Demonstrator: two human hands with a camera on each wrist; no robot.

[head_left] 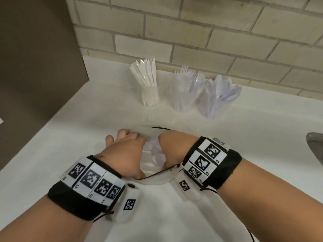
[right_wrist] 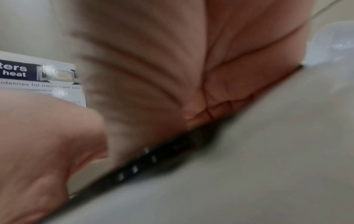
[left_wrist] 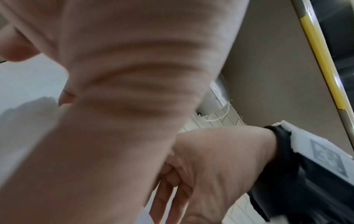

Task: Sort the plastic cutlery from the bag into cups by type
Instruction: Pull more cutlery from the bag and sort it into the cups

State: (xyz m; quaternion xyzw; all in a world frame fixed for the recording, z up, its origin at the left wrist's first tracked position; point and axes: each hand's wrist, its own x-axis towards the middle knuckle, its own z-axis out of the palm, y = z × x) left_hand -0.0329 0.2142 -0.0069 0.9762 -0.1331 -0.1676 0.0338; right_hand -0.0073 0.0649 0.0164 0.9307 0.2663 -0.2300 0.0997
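We are seeing both hands low in the centre of the head view, at the mouth of the clear bag lying on the white counter. The left hand is holding the bag's edge open. The right hand is reaching inside among loose spoons; its grip we cannot tell. Upper centre, three cups are standing: knives, forks, spoons cup.
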